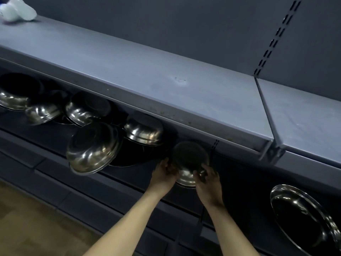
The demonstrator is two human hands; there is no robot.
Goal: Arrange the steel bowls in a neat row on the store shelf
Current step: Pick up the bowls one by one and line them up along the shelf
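A small upturned steel bowl (188, 163) sits on the dark lower shelf (140, 172), under the front lip of the upper shelf. My left hand (164, 174) grips its left side and my right hand (208, 180) grips its right side. To its left lie several upturned steel bowls in a loose cluster: a large tilted one (92, 146) at the shelf's front, one behind it (144, 133), and more further left (86, 108), (42, 111), (13, 97). A wide steel bowl (304, 218) leans at the lower right.
The grey upper shelf (166, 76) juts out above the bowls. A white plastic-wrapped item (16, 10) lies at its far left end. A slotted upright (276, 36) and a bracket (273, 152) divide the shelf bays. Wood floor (27, 218) shows at the lower left.
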